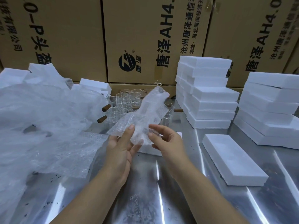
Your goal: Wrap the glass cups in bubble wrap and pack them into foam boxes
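Both hands are raised above the bench (145, 196), and together they hold a strip of bubble wrap (145, 110). The left hand (120, 151) pinches the near end of the strip, with the thumb on top and the fingers beneath. The right hand (168, 146) has curled fingers, and its thumb and forefinger nip the strip's right edge. The strip rises away from the hands and tilts right, with its far end loose in the air.

No cup is inside it. The cups (124, 101) stand in a tight cluster on the bench behind the strip, which partly hides them. Several have brown stub handles (102, 119) that point outward.

A big heap of bubble wrap (40, 120) covers the left side of the bench and reaches the edge of the cups. A few foam pieces (95, 84) show behind it.

To the right of the cups stands a stack of foam boxes (208, 94), and a second stack (268, 110) stands further right. One flat foam box (233, 159) lies alone on the bench, near the right hand. Another white foam piece (150, 151) lies on the bench just beyond the hands and is mostly hidden by them.

Cartons (145, 38) with printed black lettering line the back.
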